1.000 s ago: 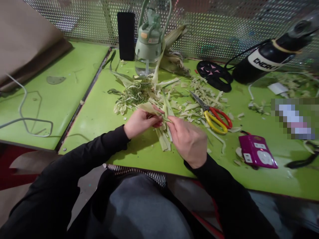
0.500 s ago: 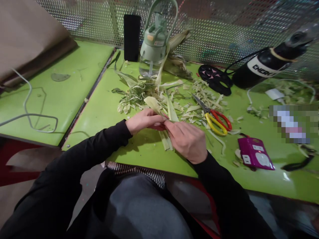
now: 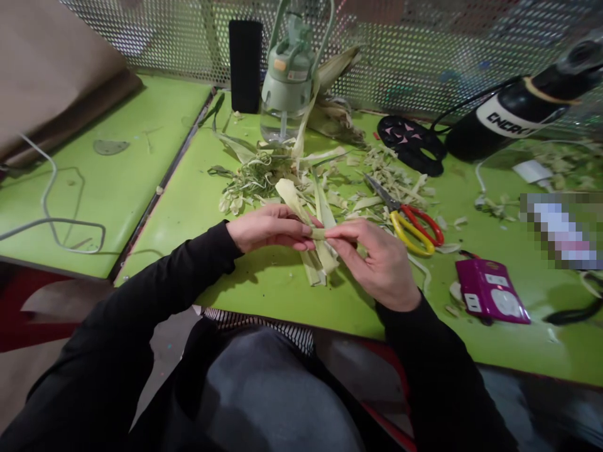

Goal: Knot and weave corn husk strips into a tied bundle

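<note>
Between my two hands a short pale-green corn husk strip (image 3: 319, 234) is stretched sideways. My left hand (image 3: 271, 227) is closed, pinching its left end between thumb and fingers. The other end is pinched by the thumb and forefinger of my right hand (image 3: 377, 258). Longer husk strips cross behind and below this point, some sticking up and away, others hanging toward the table's front edge. Just beyond the hands lies a heap of shredded green husk (image 3: 259, 176). Scissors (image 3: 407, 220) with one yellow and one red handle rest to the right, blades pointing away.
A green-lidded water bottle (image 3: 288, 85), a black phone (image 3: 245, 66) and dried husks (image 3: 336, 116) stand at the mesh back. To the right are a black object with holes (image 3: 409, 141), a black bottle (image 3: 494, 122) and a purple power strip (image 3: 492, 289). A brown sheet (image 3: 51, 69) covers the left corner.
My right hand has shifted right and turned, its fingertips now pulling apart from my left hand. The short husk strip between them has come into sight.
</note>
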A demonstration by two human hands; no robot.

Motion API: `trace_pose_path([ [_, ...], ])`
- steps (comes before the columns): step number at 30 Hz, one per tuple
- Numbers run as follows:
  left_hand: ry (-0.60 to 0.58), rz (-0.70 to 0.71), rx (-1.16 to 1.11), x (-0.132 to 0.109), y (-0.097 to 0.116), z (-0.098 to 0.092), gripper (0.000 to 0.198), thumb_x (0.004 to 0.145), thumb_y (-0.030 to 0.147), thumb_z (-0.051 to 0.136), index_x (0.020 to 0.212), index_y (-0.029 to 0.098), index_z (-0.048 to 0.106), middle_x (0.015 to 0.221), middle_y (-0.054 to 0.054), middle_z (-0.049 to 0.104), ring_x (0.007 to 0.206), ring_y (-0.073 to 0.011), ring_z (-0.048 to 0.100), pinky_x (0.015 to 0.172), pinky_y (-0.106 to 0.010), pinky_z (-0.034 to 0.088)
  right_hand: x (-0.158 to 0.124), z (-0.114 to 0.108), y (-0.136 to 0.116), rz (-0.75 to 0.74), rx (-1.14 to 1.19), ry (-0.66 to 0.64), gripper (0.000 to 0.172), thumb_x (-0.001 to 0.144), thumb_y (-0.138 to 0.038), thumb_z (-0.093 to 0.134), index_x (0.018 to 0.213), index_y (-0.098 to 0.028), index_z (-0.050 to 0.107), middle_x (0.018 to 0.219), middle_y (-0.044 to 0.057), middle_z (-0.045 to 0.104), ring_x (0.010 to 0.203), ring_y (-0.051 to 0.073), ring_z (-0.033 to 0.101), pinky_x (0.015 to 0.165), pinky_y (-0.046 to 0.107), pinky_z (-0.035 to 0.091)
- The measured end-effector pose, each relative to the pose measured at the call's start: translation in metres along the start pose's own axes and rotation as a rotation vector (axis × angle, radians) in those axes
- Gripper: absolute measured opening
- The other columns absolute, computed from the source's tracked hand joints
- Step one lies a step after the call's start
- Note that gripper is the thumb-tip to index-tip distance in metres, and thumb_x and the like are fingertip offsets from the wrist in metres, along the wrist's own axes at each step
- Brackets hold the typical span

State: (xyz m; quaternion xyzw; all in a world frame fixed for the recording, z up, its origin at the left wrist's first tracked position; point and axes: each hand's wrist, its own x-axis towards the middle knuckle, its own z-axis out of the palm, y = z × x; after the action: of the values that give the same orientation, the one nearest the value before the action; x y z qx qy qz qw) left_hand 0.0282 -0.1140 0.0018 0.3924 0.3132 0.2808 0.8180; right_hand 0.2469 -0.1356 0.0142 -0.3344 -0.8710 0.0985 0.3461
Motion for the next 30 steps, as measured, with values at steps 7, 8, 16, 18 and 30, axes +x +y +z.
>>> trace_pose_path([
  [7, 0.034, -0.042, -0.116, -0.003, 0.001, 0.005, 0.012, 0.084, 0.009, 0.063, 0.092, 0.007, 0.072, 0.083, -0.011, 0.076, 0.078, -0.0128, 0.074, 0.082, -0.023, 0.060, -0.003, -0.001, 0.006, -0.209, -0.217, -0.026, 0.023, 0.094, -0.017, 0.057, 0.114, -0.023, 0.066, 0.099, 0.005, 0.076, 0.084, 0.017, 0.070, 0.076, 0.031, 0.057],
  [8, 0.052, -0.035, -0.125, -0.003, 0.001, 0.006, 0.012, 0.084, 0.008, 0.063, 0.092, 0.007, 0.072, 0.083, -0.010, 0.076, 0.079, -0.0124, 0.074, 0.083, -0.023, 0.059, -0.005, -0.002, 0.007, -0.227, -0.240, -0.044, 0.024, 0.094, -0.017, 0.057, 0.115, -0.024, 0.066, 0.101, 0.005, 0.076, 0.086, 0.018, 0.070, 0.077, 0.032, 0.057],
  [16, 0.150, 0.066, -0.072, 0.001, -0.004, 0.009, 0.019, 0.078, 0.004, 0.069, 0.095, 0.010, 0.069, 0.079, -0.003, 0.073, 0.074, -0.0091, 0.070, 0.085, -0.027, 0.057, -0.006, 0.001, 0.014, -0.367, -0.488, 0.003, 0.020, 0.094, -0.020, 0.057, 0.110, -0.021, 0.068, 0.100, 0.007, 0.074, 0.087, 0.019, 0.066, 0.076, 0.033, 0.053],
  [18, 0.200, 0.101, -0.027, 0.003, -0.008, 0.010, 0.016, 0.079, 0.006, 0.068, 0.095, 0.010, 0.068, 0.078, -0.002, 0.071, 0.072, -0.0081, 0.068, 0.086, -0.028, 0.056, -0.003, 0.002, 0.012, -0.402, -0.530, 0.060, 0.016, 0.091, -0.019, 0.061, 0.105, -0.022, 0.069, 0.102, 0.005, 0.075, 0.090, 0.019, 0.065, 0.078, 0.032, 0.052],
  [30, 0.325, 0.284, 0.193, 0.007, -0.014, 0.014, 0.016, 0.077, 0.004, 0.068, 0.092, 0.009, 0.066, 0.068, 0.002, 0.065, 0.063, -0.0054, 0.059, 0.069, -0.021, 0.049, -0.005, 0.017, 0.011, -0.380, -0.400, 0.060, 0.018, 0.092, -0.020, 0.061, 0.107, -0.023, 0.069, 0.102, 0.006, 0.076, 0.092, 0.020, 0.067, 0.077, 0.035, 0.051],
])
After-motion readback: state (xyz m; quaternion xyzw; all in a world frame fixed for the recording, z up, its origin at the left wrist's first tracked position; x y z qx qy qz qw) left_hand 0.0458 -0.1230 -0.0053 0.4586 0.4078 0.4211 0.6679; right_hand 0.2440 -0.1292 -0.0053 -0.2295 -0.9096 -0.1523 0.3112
